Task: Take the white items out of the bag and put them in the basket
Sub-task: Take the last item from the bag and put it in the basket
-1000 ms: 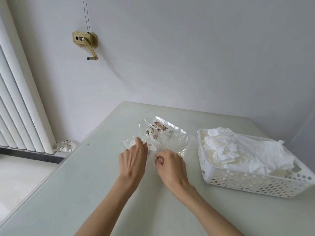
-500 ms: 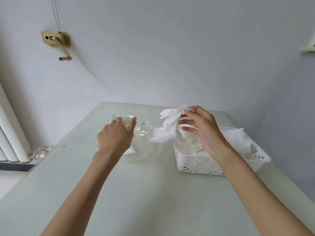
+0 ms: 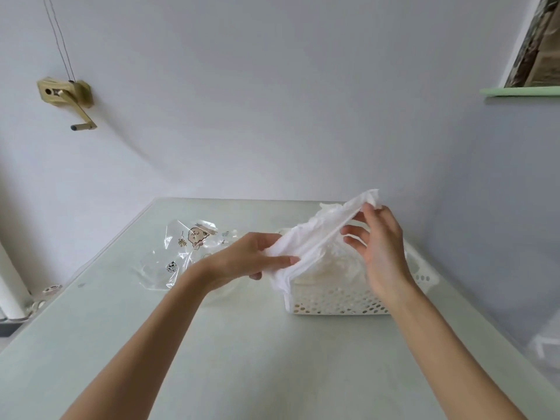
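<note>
Both hands, left hand (image 3: 254,260) and right hand (image 3: 377,241), pinch a white item (image 3: 315,241) stretched over the basket (image 3: 339,301), bag (image 3: 185,253) seemingly emptied on the table (image 3: 242,344); next, lower and release it.

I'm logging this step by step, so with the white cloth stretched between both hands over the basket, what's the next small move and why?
Probably lower the white cloth into the basket and let go. The left hand and right hand both grip it, held just above the basket's near left corner, where other white items already lie. The clear bag lies unheld on the table.
</note>
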Action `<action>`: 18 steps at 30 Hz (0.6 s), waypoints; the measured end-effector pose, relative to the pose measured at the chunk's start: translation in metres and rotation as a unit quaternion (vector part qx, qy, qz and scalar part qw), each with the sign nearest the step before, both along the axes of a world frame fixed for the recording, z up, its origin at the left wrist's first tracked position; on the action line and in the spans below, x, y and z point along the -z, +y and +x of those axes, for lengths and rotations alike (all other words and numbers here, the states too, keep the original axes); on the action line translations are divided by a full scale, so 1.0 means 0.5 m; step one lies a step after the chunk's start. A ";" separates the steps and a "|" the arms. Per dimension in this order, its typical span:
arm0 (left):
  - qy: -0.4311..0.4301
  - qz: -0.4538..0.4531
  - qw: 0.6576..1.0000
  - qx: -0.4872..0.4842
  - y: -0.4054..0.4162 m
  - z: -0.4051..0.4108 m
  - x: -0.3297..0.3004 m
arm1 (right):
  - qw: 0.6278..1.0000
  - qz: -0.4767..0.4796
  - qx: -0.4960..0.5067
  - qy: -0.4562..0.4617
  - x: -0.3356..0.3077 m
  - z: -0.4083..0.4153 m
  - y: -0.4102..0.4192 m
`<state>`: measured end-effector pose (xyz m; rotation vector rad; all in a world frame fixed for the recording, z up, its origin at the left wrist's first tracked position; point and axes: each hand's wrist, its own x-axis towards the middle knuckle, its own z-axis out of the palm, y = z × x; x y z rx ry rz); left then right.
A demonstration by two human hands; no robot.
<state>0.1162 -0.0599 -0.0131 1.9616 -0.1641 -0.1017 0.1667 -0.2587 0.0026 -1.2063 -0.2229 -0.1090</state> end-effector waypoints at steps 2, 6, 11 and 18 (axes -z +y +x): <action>0.010 -0.007 0.999 -0.030 -0.010 0.004 -0.003 | 0.999 -0.041 0.033 0.008 0.002 0.013 -0.017; 0.027 -0.135 0.986 -0.098 -0.031 0.012 -0.014 | 0.963 -0.215 0.121 -0.109 0.012 -0.008 -0.025; 0.034 -0.221 0.970 -0.100 -0.056 0.009 -0.047 | 0.794 -0.518 0.013 -0.317 0.013 -0.073 -0.007; 0.027 -0.228 0.971 -0.063 -0.042 -0.008 -0.092 | 0.854 -0.375 0.111 -0.343 -0.077 -0.033 -0.008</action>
